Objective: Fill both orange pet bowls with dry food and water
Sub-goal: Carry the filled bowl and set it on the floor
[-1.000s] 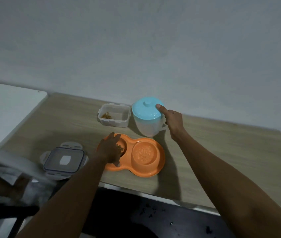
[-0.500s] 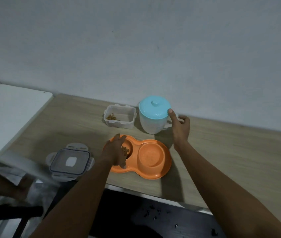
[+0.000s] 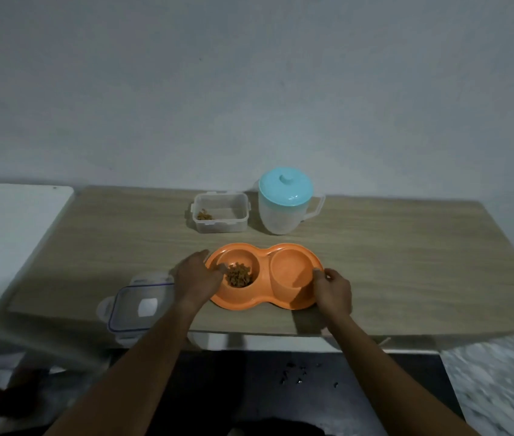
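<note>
The orange double pet bowl (image 3: pixel 281 247) sits near the table's front edge. Its left bowl holds a small heap of brown dry food (image 3: pixel 238 275). The right bowl (image 3: pixel 290 269) looks smooth inside; I cannot tell whether water is in it. My left hand (image 3: pixel 197 278) clasps the left rim, thumb outside and fingers inside touching the food. My right hand (image 3: pixel 332 289) pinches the right rim. Behind stand a translucent pitcher with a blue lid (image 3: pixel 284 206) and a clear food container (image 3: pixel 220 212) with a little food left in it.
The container's clear lid (image 3: pixel 137 306) lies at the front left, overhanging the edge of the wooden table (image 3: pixel 406 262). A white surface (image 3: pixel 7 234) adjoins the table on the left. Dark crumbs (image 3: pixel 299 376) lie on the black floor below.
My right hand has let go of the pitcher's handle and come down to the bowl's right rim. My left hand has stayed at the left bowl. The view has tilted.
</note>
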A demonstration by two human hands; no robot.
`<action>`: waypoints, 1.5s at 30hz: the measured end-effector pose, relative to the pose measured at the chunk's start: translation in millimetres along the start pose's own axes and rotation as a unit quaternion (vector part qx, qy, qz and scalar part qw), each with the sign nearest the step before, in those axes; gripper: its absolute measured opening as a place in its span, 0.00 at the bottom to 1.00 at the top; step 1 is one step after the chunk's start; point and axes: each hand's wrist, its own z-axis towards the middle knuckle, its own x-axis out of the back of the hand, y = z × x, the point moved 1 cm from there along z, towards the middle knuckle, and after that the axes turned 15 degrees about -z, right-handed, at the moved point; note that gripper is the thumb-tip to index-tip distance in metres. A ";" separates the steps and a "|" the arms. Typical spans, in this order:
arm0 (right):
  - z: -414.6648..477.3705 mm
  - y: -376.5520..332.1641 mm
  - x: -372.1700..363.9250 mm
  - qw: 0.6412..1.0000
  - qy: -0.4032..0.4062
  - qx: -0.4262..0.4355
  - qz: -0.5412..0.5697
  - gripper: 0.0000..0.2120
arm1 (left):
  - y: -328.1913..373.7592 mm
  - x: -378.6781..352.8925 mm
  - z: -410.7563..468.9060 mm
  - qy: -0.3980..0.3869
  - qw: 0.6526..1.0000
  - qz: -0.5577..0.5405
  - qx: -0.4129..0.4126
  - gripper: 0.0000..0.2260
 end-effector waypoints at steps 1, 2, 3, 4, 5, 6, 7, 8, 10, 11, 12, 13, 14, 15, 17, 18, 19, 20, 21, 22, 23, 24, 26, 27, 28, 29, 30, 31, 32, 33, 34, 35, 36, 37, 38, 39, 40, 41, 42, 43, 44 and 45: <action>-5.2 -0.2 -1.6 1.000 -0.001 -0.001 0.005 0.27 | -0.9 3.9 0.3 -0.006 1.000 0.013 0.000 0.27; -8.8 -0.8 -3.7 1.000 0.003 -0.002 0.012 0.25 | -2.5 6.7 1.3 -0.020 1.000 0.020 -0.001 0.23; -12.2 -2.4 -4.1 1.000 0.008 -0.007 0.023 0.21 | -3.0 8.3 1.8 -0.037 0.999 0.020 -0.001 0.20; -12.8 -3.7 -4.0 0.999 0.013 -0.013 0.041 0.16 | -2.6 9.1 2.6 -0.050 0.999 0.013 0.004 0.19; -13.5 -5.2 -4.0 0.998 0.017 -0.024 0.059 0.12 | -2.5 9.8 4.1 -0.056 0.998 0.003 0.013 0.19; -13.0 -6.3 -3.9 0.997 0.019 -0.032 0.074 0.11 | -1.4 10.7 5.1 -0.058 0.998 -0.007 0.024 0.19; -12.2 -6.3 -3.6 0.995 0.017 -0.042 0.086 0.12 | -0.2 10.9 5.8 -0.056 0.998 -0.015 0.033 0.20; -11.8 -6.4 -3.5 0.994 0.015 -0.052 0.096 0.15 | 0.3 10.6 6.2 -0.057 0.997 -0.021 0.040 0.20; -11.2 -7.6 -1.8 0.990 0.005 -0.074 0.121 0.20 | 1.4 10.0 4.9 -0.057 0.997 -0.028 0.044 0.20; -10.7 -6.9 -1.5 0.988 0.000 -0.083 0.132 0.21 | 1.4 9.6 4.5 -0.057 0.997 -0.031 0.046 0.19; -10.4 -5.8 -0.6 0.986 -0.005 -0.088 0.141 0.22 | 1.3 9.3 4.3 -0.058 0.996 -0.038 0.051 0.18; -11.4 -5.2 1.3 0.985 -0.008 -0.091 0.147 0.23 | 1.0 8.3 4.3 -0.060 0.996 -0.044 0.051 0.18; -12.0 -3.2 3.0 0.983 -0.010 -0.094 0.155 0.23 | 1.5 7.4 3.6 -0.064 0.996 -0.050 0.049 0.18; -13.3 -1.5 5.1 0.983 -0.011 -0.094 0.160 0.23 | 3.1 6.6 2.3 -0.068 0.995 -0.050 0.044 0.18; -16.7 2.6 10.1 0.981 -0.006 -0.092 0.173 0.23 | 6.6 5.8 -1.2 -0.073 0.996 -0.047 0.036 0.18; -19.2 5.4 12.9 0.979 -0.002 -0.094 0.184 0.23 | 9.1 5.5 -3.3 -0.074 0.996 -0.045 0.035 0.18; -22.0 8.6 16.6 0.976 -0.001 -0.097 0.195 0.22 | 12.7 4.8 -6.5 -0.074 0.996 -0.048 0.033 0.18; -24.5 12.2 20.9 0.973 0.002 -0.101 0.205 0.22 | 16.6 3.2 -9.3 -0.074 0.995 -0.058 0.031 0.18; -26.7 14.9 25.2 0.972 0.003 -0.104 0.212 0.21 | 20.6 1.9 -11.9 -0.073 0.995 -0.069 0.026 0.18; -28.6 19.7 30.8 0.970 0.009 -0.104 0.220 0.20 | 25.7 -0.8 -16.0 -0.073 0.994 -0.076 0.018 0.18; -30.2 25.0 37.0 0.968 0.014 -0.102 0.229 0.19 | 30.6 -3.6 -21.2 -0.075 0.994 -0.079 0.010 0.18; -31.9 30.5 44.1 0.966 0.020 -0.098 0.240 0.18 | 36.0 -7.0 -27.0 -0.077 0.994 -0.082 0.002 0.18; -35.6 40.2 58.8 0.962 0.024 -0.091 0.255 0.17 | 46.4 -14.1 -38.5 -0.075 0.993 -0.092 -0.003 0.18; -37.1 46.6 67.1 0.961 0.024 -0.088 0.262 0.17 | 52.1 -18.4 -45.7 -0.074 0.992 -0.098 -0.004 0.17; -38.8 54.6 77.1 0.959 0.025 -0.085 0.271 0.17 | 58.5 -24.4 -54.1 -0.074 0.992 -0.104 -0.007 0.17; -39.9 61.6 86.3 0.957 0.025 -0.082 0.277 0.17 | 64.7 -29.6 -61.9 -0.074 0.991 -0.110 -0.009 0.17; -40.5 70.1 96.7 0.955 0.030 -0.081 0.284 0.17 | 71.4 -36.2 -70.4 -0.072 0.991 -0.113 -0.014 0.17; -41.2 79.0 108.3 0.952 0.037 -0.081 0.292 0.17 | 78.9 -43.9 -80.3 -0.071 0.991 -0.116 -0.021 0.17; -40.7 87.2 118.4 0.950 0.044 -0.080 0.298 0.17 | 85.5 -50.9 -88.4 -0.070 0.990 -0.119 -0.027 0.17; -41.1 94.7 128.5 0.949 0.049 -0.077 0.301 0.17 | 91.8 -57.7 -97.0 -0.069 0.990 -0.119 -0.035 0.17; -42.3 106.3 143.1 0.947 0.054 -0.073 0.307 0.16 | 101.3 -68.1 -110.1 -0.069 0.990 -0.116 -0.047 0.17; -43.0 117.1 156.7 0.946 0.059 -0.071 0.312 0.16 | 110.3 -77.3 -122.1 -0.070 0.990 -0.111 -0.057 0.17; -42.8 126.5 168.6 0.944 0.064 -0.072 0.315 0.16 | 118.2 -85.2 -132.0 -0.073 0.990 -0.107 -0.063 0.18; -44.1 139.9 184.2 0.942 0.069 -0.074 0.320 0.16 | 127.9 -95.6 -146.5 -0.078 0.989 -0.104 -0.068 0.19; -45.7 154.2 200.9 0.939 0.074 -0.072 0.328 0.17 | 137.3 -107.4 -161.4 -0.082 0.988 -0.104 -0.072 0.20; -46.5 167.0 216.3 0.937 0.077 -0.070 0.334 0.17 | 146.1 -118.4 -174.3 -0.086 0.988 -0.107 -0.075 0.20; -47.0 178.4 230.0 0.935 0.080 -0.068 0.338 0.17 | 154.2 -128.5 -185.1 -0.091 0.987 -0.111 -0.077 0.20; -48.4 192.9 247.5 0.934 0.084 -0.066 0.342 0.16 | 164.2 -141.9 -199.7 -0.094 0.986 -0.115 -0.081 0.20; -49.8 207.3 265.6 0.932 0.091 -0.062 0.347 0.15 | 173.7 -155.8 -213.9 -0.095 0.985 -0.118 -0.083 0.20; -51.1 222.0 283.5 0.930 0.099 -0.059 0.350 0.14 | 182.6 -170.2 -229.0 -0.094 0.985 -0.122 -0.084 0.20; -50.5 237.5 300.8 0.928 0.106 -0.059 0.352 0.14 | 191.6 -185.0 -244.6 -0.097 0.984 -0.126 -0.084 0.20; -49.5 253.7 317.9 0.927 0.114 -0.061 0.351 0.14 | 200.3 -200.2 -260.6 -0.104 0.982 -0.130 -0.086 0.19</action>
